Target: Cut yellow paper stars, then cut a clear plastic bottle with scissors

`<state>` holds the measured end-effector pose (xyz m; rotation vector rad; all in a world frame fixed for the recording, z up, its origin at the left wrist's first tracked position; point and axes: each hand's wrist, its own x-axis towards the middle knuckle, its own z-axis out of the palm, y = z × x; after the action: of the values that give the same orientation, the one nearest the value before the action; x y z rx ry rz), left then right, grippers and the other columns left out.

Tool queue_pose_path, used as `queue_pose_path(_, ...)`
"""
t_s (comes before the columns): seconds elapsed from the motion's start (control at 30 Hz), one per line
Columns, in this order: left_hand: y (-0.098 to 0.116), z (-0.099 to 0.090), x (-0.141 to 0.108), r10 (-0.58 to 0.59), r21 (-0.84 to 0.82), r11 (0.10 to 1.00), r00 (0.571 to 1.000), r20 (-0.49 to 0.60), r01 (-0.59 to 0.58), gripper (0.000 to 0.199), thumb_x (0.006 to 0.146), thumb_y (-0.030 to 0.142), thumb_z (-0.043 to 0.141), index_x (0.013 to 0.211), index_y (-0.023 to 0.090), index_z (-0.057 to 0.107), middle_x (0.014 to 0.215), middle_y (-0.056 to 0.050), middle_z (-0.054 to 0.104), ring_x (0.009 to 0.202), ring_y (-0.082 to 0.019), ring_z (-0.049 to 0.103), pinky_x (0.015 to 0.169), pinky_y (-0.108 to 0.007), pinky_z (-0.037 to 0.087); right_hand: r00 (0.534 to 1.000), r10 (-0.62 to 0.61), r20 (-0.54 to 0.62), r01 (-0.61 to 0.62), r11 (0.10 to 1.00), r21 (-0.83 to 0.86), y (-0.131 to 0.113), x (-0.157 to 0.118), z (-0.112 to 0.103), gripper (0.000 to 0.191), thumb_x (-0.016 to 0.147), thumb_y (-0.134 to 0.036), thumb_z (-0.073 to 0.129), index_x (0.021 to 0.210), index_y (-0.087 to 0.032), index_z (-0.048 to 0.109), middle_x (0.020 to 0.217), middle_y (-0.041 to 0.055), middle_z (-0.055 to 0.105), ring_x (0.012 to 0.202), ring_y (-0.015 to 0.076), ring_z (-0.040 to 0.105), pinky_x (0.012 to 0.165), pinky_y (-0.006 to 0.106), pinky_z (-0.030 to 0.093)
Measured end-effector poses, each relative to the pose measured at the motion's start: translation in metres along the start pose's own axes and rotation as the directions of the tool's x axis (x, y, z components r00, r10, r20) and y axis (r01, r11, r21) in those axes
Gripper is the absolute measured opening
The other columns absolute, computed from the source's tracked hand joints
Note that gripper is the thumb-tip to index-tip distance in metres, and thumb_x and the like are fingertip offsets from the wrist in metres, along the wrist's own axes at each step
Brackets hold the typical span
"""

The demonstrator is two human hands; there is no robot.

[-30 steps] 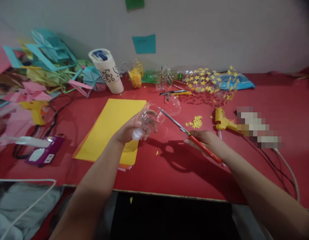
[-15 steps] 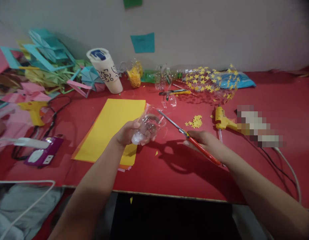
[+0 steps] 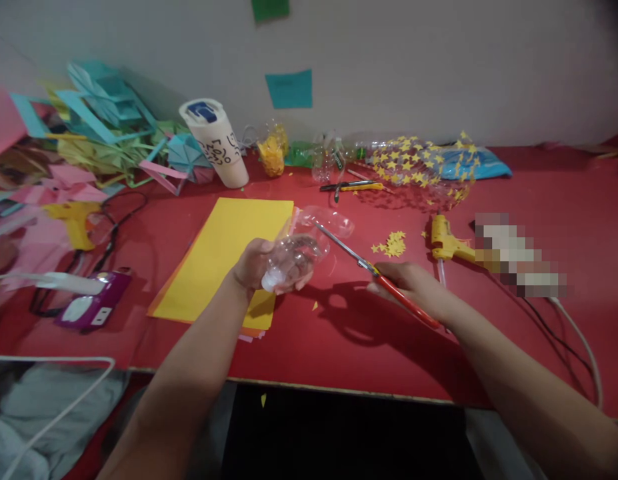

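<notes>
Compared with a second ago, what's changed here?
In the left hand, the clear bottle piece has shifted, its white cap slightly nearer the person. Nothing was gripped or released; the right hand still holds the scissors. The yellow paper and loose stars stayed put.

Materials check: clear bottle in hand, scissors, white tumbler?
Bottle: probably thin clear plastic, glossy; the left hand shows through and highlights streak it.
Scissors: blades look like metal, from the grey sheen; handles evenly red, likely plastic.
Tumbler: smooth white with dark lettering; plastic or coated metal, the look leaves it open.
</notes>
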<state>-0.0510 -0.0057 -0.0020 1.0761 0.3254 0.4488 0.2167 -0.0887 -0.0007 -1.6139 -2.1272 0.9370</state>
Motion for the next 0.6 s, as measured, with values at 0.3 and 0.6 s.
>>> queue_pose_path(0.3, -0.0067, -0.0011, 0.0025, -0.140, -0.062, 0.987, 0.982, 0.127, 0.149, 0.069, 0.063, 0.063, 0.054, 0.115, 0.018, 0.059, 0.062, -0.006, 0.064, 0.034, -0.009, 0.042, 0.030, -0.023, 0.029, 0.999, 0.011, 0.032, -0.013, 0.998, 0.059, 0.0016, -0.0014, 0.0008, 0.060, 0.081, -0.081, 0.038, 0.063, -0.024, 0.034, 0.057, -0.0054, 0.033, 0.053, 0.0120, 0.032, 0.050, 0.026, 0.026)
queue_pose_path(0.6, -0.0040, 0.0011, 0.0031, -0.125, -0.067, 0.989, 0.989, 0.084, 0.131, 0.069, 0.061, 0.073, 0.056, 0.100, 0.017, 0.064, 0.068, -0.008, 0.068, 0.040, -0.014, 0.055, 0.031, -0.023, 0.034, 1.000, 0.000, 0.001, 0.000, 0.999, 0.052, -0.0019, 0.0001, -0.0021, 0.062, 0.081, -0.082, 0.038, 0.059, -0.025, 0.035, 0.052, -0.0051, 0.033, 0.050, 0.0114, 0.031, 0.048, 0.027, 0.027)
